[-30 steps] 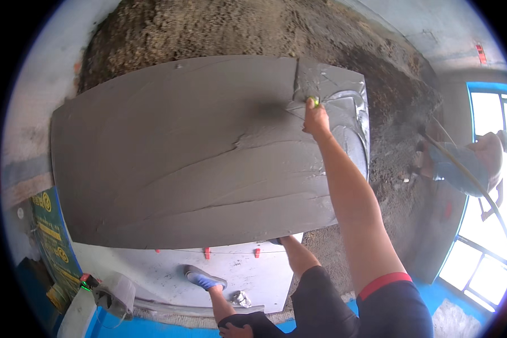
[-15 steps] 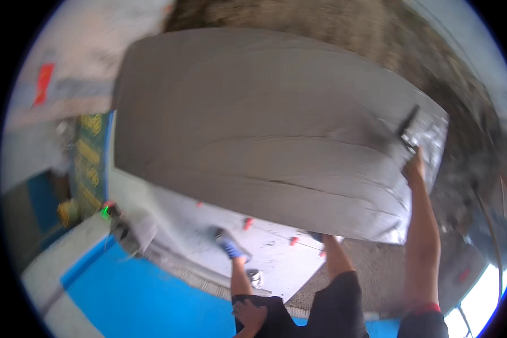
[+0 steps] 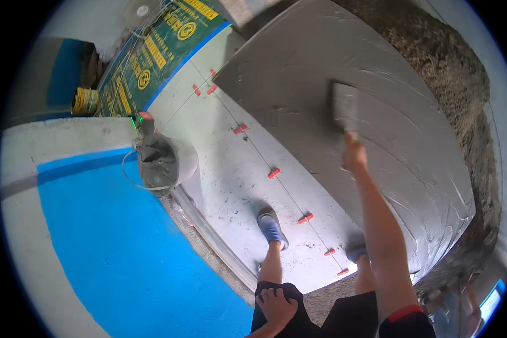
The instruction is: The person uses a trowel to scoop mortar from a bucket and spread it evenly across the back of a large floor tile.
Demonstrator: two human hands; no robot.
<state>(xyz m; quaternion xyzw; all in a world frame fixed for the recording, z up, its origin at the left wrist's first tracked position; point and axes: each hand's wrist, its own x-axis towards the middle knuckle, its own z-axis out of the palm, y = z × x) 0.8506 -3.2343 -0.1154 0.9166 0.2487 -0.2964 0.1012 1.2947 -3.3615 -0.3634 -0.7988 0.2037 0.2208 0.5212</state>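
My right hand (image 3: 354,153) is closed round the handle of a flat trowel (image 3: 345,106). The trowel's blade lies against a large slab (image 3: 411,112) coated in smooth grey paste. Low ridges and streaks mark the coating, mostly toward the slab's lower right end. Fingers bent but apart, my left hand (image 3: 277,307) rests on my left knee, over the dark shorts, and holds nothing.
White floor tiles (image 3: 231,186) with several red levelling clips (image 3: 274,173) along the joint lie under my feet. A bucket (image 3: 188,160), a small device with green light (image 3: 145,121), green-and-yellow sheeting (image 3: 152,67) and blue flooring (image 3: 124,236) are left. Rough soil-like ground (image 3: 434,62) borders the slab.
My right hand and the trowel have moved from the slab's right end toward its middle. The view has turned, showing more of the tiles and bucket. My left hand stays on my knee.
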